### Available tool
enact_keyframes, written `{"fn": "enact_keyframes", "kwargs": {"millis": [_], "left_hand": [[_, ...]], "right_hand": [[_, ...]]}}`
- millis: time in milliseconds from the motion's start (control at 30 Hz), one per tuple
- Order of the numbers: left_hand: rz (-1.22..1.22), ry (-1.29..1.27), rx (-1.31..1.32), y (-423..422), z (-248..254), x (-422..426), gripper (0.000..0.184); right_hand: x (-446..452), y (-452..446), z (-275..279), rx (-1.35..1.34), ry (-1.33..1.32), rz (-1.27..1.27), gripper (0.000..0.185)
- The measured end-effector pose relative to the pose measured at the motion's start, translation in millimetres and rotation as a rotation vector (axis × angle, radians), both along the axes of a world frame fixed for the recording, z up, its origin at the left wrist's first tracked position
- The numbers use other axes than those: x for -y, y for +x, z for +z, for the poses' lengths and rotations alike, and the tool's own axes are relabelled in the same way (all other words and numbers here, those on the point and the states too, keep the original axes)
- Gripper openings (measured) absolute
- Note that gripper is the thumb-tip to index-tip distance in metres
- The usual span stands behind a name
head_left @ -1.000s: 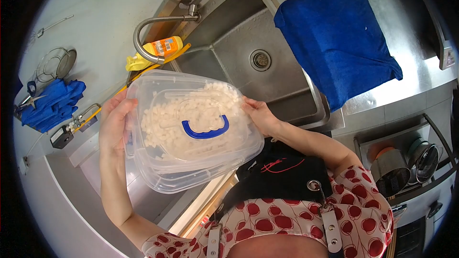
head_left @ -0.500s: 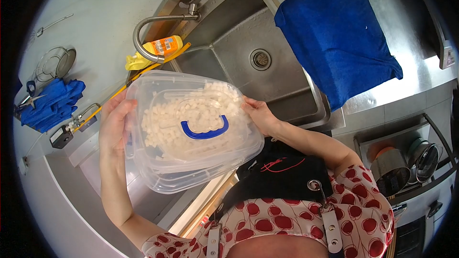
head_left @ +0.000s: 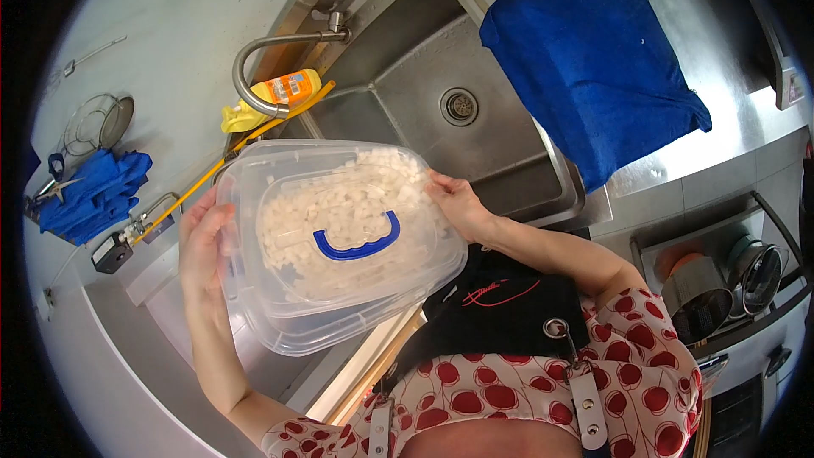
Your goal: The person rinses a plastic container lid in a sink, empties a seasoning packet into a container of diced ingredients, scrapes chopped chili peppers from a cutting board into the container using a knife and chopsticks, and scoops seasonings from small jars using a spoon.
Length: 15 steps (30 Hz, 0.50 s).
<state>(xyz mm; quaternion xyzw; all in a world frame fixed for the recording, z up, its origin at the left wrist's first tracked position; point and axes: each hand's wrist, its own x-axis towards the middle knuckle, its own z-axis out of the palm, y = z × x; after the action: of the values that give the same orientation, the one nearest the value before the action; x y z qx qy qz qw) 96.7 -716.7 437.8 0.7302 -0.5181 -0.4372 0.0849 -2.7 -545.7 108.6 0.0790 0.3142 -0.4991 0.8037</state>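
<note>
A clear plastic container (head_left: 280, 322) full of small white pieces is held up in front of the sink. Its transparent lid carries a blue handle (head_left: 358, 248). My left hand (head_left: 203, 233) grips the container's left edge, with part of the fingers seen through the plastic. At the right edge, my right hand (head_left: 456, 203) is closed on the rim, the thumb on the near side. The fingers underneath are hidden. The pieces lie heaped toward the upper right of the container.
Beyond the container is a steel sink (head_left: 500, 140) with a curved faucet (head_left: 246, 59). A yellow bottle (head_left: 275, 95) lies beside a yellow hose (head_left: 203, 176). A blue cloth (head_left: 593, 68) is spread on the counter at right. Pots (head_left: 695, 297) stand on a rack at lower right.
The container has tilted slightly and its left side is a little lower, both hands still holding it. The whole view has shifted slightly.
</note>
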Motion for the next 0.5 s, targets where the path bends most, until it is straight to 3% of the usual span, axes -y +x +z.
{"fn": "enact_keyframes", "kwargs": {"millis": [500], "left_hand": [[-0.066, 0.058, 0.051, -27, 0, 11, 0.044]], "right_hand": [[-2, -1, 5, 0.054, 0.011, 0.090, 0.037]]}}
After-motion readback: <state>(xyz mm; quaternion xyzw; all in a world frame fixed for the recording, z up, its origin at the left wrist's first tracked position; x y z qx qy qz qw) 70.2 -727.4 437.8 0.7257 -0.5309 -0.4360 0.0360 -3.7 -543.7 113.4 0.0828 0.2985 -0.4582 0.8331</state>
